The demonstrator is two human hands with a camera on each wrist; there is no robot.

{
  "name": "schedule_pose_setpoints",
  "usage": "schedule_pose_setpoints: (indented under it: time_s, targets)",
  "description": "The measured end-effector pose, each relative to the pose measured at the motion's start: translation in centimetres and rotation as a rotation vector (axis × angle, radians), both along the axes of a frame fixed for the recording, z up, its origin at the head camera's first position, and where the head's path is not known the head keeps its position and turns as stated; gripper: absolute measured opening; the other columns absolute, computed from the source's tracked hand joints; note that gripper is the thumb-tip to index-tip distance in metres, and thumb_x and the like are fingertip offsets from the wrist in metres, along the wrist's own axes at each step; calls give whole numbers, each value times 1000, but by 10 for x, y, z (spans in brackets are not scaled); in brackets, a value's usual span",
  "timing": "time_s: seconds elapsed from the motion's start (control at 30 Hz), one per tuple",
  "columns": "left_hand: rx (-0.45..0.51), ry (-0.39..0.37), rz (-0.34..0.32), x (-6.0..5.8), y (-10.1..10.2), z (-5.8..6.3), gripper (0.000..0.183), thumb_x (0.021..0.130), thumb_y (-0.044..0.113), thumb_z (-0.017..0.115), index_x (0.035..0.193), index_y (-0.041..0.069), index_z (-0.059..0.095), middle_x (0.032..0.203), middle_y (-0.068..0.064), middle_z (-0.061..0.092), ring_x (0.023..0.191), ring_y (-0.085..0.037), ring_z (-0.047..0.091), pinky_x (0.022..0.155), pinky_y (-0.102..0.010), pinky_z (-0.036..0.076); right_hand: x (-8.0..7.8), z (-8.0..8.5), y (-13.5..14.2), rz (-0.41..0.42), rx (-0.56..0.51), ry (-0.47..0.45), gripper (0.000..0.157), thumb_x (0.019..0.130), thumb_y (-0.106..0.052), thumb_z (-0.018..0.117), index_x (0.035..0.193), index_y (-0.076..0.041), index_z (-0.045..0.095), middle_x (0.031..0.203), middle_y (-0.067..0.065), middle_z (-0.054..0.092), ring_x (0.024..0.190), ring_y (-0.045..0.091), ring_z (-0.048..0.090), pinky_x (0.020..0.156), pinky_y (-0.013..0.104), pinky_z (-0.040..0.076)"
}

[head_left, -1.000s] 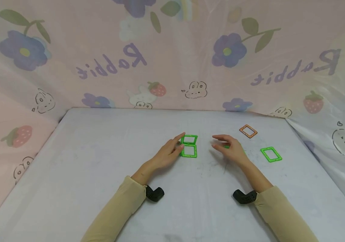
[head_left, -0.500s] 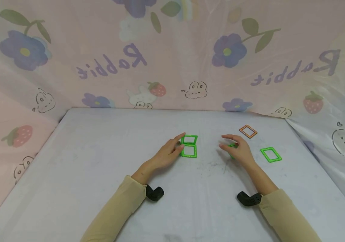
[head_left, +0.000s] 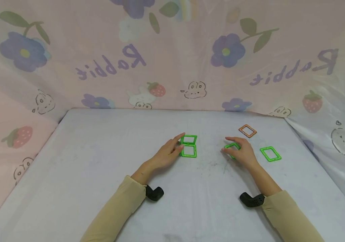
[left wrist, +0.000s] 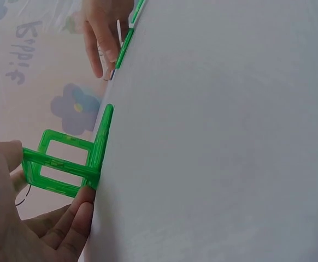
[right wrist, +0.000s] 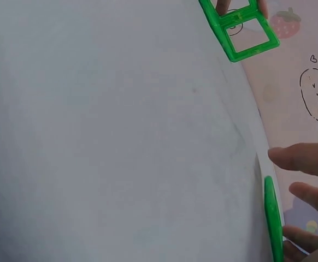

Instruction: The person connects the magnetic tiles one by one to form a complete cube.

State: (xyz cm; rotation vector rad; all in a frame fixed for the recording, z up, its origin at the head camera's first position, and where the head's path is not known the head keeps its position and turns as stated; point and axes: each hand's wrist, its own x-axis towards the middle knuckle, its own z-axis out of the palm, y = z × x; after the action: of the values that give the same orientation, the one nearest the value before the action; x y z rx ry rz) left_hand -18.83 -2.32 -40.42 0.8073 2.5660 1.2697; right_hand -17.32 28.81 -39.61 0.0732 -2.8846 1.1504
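My left hand (head_left: 167, 154) holds a small build of green square magnetic tiles (left wrist: 60, 163) left of the right hand. In the left wrist view, one tile lies flat while others stand up from it; the thumb is at an upper edge and the fingers at the lower corner. My right hand (head_left: 244, 154) hovers with thumb and fingers spread around a loose green magnetic tile (right wrist: 274, 218) flat on the table. Part of that tile is hidden behind the thumb in the head view. Whether the fingertips touch it, I cannot tell.
Another green square tile (head_left: 270, 160) lies flat to the right of my right hand. An orange square tile (head_left: 241, 128) lies farther back. A printed curtain (head_left: 172, 60) hangs round the white table (head_left: 99, 161) at the back and sides.
My right hand has shifted to the right, uncovering more of the loose green tile under it. The left hand and the build it holds look unmoved.
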Motion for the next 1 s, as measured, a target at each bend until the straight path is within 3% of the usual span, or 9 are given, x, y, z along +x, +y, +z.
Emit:
schedule_pose_setpoints:
  time_s: [0.37, 0.63, 1.0]
  targets:
    - [10, 11, 0, -1, -1, -2, 52, 104, 28, 39, 153, 15, 25, 120, -17, 53, 86, -19, 45, 80, -34, 39, 4, 4, -1, -44, 11, -70, 67, 85, -18, 72, 141, 3, 42, 145, 31, 35, 136, 47, 27, 110, 58, 22]
    - [17, 16, -1, 0, -1, -3, 52, 104, 28, 40, 152, 15, 26, 119, -17, 53, 85, -19, 45, 80, -35, 39, 7, 2, 1, -66, 44, -94, 70, 86, -19, 71, 141, 9, 38, 141, 34, 36, 130, 48, 34, 106, 58, 28]
    - [18, 14, 3, 2, 1, -4, 52, 104, 28, 39, 153, 16, 25, 122, -18, 52, 86, -19, 45, 81, -35, 39, 8, -1, 2, -74, 72, -44, 61, 84, -21, 74, 129, 14, 51, 130, 34, 47, 124, 46, 40, 102, 56, 33]
